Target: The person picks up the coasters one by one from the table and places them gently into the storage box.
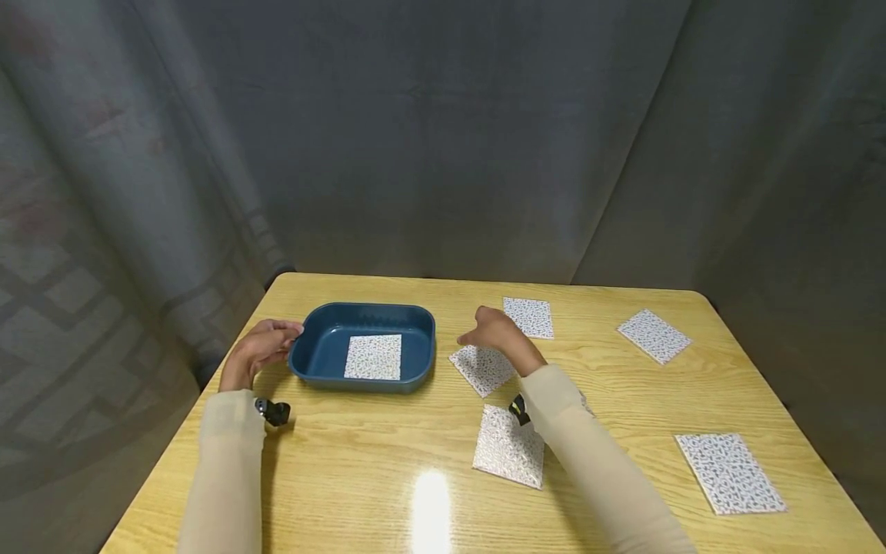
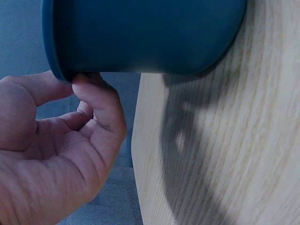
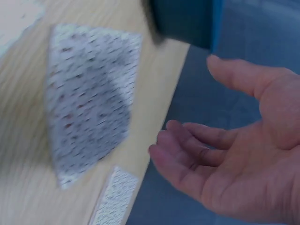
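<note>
At the left, a dark blue rectangular tray (image 1: 318, 378) with raised walls stands on the table. My left hand (image 1: 266, 342) pinches its left rim between thumb and fingers, also plain in the left wrist view, where the tray wall (image 2: 140, 37) fills the top. Inside the tray lies one flat white square with a small dark pattern (image 1: 374, 357). My right hand (image 1: 494, 331) is over another patterned square (image 1: 484, 371), partly covering it in the head view. In the right wrist view its fingers are loosely bent and hold nothing, beside a patterned square (image 3: 91, 98).
More patterned squares lie on the wooden table (image 1: 360, 454): one at the back (image 1: 529, 317), one at back right (image 1: 654, 336), one at front right (image 1: 732, 473), and one near my right forearm (image 1: 508, 446). A grey curtain (image 1: 429, 138) hangs behind the table.
</note>
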The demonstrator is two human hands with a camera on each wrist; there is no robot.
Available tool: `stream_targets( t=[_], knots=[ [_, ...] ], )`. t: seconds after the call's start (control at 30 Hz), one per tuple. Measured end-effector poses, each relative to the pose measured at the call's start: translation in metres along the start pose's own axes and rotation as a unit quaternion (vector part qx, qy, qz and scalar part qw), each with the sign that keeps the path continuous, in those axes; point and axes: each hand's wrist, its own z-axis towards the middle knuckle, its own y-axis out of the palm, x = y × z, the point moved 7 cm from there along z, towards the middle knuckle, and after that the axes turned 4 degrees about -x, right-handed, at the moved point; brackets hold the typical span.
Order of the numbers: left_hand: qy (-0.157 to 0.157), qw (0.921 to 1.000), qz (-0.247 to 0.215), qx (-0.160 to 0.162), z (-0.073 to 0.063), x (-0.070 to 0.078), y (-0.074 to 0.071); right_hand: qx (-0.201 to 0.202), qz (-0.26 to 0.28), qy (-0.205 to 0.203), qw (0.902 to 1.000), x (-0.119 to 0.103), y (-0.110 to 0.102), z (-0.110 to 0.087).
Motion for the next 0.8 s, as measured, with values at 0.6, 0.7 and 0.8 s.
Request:
stream_targets(
  t=[0.6,0.7,0.8],
  knots=[
    [-0.013,0.9999,0.002,0.006,0.005,-0.003,-0.001,0.008,-0.125,0.063,0.9902,0.038,0.02,0.006],
    [-0.013,0.9999,0.001,0.007,0.004,-0.002,0.0,0.012,-0.13,0.068,0.9891,0.038,0.022,0.008],
    [-0.011,0.9999,0.003,0.006,0.002,-0.002,0.0,0.011,-0.127,0.071,0.9893,0.039,0.024,0.009]
  ],
)
